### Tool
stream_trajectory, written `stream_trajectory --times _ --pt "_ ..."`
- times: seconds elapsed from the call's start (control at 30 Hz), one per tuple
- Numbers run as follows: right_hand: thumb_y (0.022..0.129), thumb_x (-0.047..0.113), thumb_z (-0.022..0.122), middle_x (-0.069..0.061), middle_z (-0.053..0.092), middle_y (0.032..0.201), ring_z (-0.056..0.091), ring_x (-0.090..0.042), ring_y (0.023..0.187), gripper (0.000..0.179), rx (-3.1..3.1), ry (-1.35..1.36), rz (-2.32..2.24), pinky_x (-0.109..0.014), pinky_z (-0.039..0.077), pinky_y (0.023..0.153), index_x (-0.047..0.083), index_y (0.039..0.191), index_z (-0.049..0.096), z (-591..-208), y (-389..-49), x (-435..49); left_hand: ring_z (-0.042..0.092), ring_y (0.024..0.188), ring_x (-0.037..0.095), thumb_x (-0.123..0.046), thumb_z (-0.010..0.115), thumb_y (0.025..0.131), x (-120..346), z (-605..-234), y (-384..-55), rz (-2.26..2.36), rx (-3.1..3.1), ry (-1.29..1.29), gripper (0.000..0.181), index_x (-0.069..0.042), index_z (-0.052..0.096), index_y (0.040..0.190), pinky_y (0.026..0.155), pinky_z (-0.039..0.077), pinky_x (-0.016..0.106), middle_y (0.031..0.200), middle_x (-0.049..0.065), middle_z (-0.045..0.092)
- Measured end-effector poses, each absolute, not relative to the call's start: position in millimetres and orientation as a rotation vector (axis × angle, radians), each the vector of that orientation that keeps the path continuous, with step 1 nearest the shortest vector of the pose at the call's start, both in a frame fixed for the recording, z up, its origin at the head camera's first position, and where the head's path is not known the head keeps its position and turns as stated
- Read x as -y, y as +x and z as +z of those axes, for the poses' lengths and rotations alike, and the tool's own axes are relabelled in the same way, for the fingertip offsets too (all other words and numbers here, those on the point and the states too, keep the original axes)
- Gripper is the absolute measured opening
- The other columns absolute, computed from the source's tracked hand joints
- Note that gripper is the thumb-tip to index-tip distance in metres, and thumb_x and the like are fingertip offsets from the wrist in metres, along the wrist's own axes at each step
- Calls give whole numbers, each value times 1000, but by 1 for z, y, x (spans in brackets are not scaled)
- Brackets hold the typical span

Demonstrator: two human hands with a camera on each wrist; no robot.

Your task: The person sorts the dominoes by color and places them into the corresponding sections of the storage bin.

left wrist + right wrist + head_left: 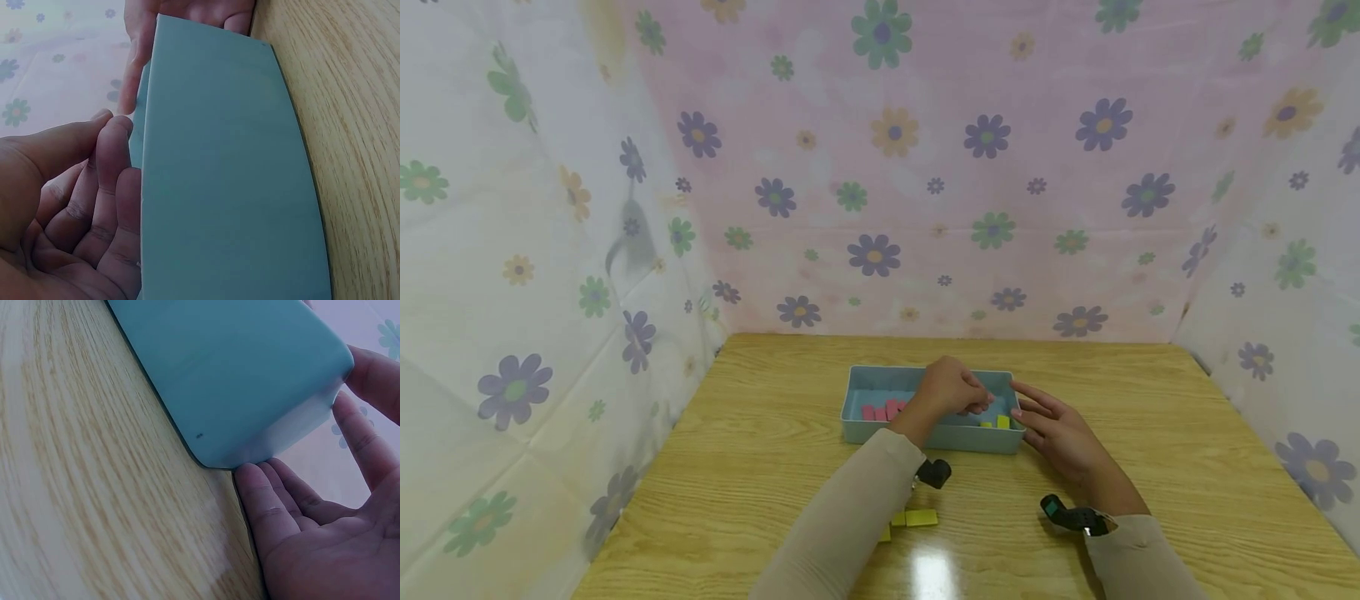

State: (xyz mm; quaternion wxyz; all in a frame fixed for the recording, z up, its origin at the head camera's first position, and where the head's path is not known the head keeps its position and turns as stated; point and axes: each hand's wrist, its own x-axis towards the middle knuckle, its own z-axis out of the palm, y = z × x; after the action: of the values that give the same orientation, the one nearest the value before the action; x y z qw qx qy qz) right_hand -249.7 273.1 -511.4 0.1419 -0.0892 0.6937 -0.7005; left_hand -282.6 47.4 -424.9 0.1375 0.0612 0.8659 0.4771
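Note:
A light blue rectangular box (pixel 977 439) stands on the wooden table. Over its right half is my left hand (pixel 951 389), with curled fingers and the thumb tip meeting the index fingertip. Nothing shows between those tips in the left wrist view. Several pink blocks (pixel 880 413) lie in the box left of this hand, partly hidden by the wrist. Yellow blocks (pixel 1003 422) are at the box's right end. My right hand (pixel 1063 437) touches that end from outside with extended, spread fingers; the right wrist view shows fingertips (pixel 253 475) against the lower corner.
Several yellow pieces (pixel 921 517) lie on the table (pixel 760 417) in front of the box, partly covered by the left sleeve (pixel 850 508). Flowered cloth (pixel 925 192) hangs behind the table and along both sides.

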Motion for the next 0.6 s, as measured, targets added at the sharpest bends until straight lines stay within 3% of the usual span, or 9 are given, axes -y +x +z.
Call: stream_trajectory --times 0.3,0.6 --pt "107 29 59 -23 26 164 54 -15 136 65 -1989 -243 -2033 -22 54 99 21 165 30 -511 -250 -274 77 84 30 -15 79 91 -35 -427 -278 1424 -2509 229 14 -7 85 82 76 64 44 70 -5 76" --pt "107 30 60 -21 24 166 52 -13 136 67 -1990 -238 -2022 -22 54 98 21 166 28 -511 -250 -273 76 89 35 -24 83 90 -20 -425 -273 1504 -2457 269 12 -14 84 83 82 63 51 77 3 77"
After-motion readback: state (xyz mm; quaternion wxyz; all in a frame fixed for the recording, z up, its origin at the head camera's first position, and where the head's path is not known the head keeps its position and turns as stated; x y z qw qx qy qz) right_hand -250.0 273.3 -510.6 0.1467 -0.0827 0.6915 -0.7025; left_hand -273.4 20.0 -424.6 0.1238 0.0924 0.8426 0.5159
